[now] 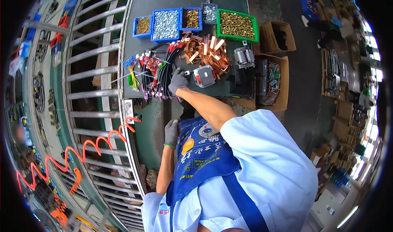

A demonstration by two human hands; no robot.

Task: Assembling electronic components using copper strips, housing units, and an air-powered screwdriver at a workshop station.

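My right hand (179,81), in a grey glove, reaches over the table's near edge with fingers stretched out beside a bundle of black cables (166,74). The fingertips overlap the cables' right side, and no held thing shows. To its right lies a square grey device (204,76) with a dark red edge. My left hand (171,133), also gloved, hangs below the table edge beside my blue apron (204,158). Its fingers look loosely extended, with nothing seen in them. Left of the black cables are red-and-white wire leads (149,70) and yellow wires (133,78).
Copper strips (208,54) are heaped mid-table. Behind stand blue bins (166,38) and a green bin (237,38) of small metal parts. A ribbed metal part (244,57) sits at the right, near cardboard boxes (280,84). A roller conveyor (92,70) and red coiled hose (84,148) are left.
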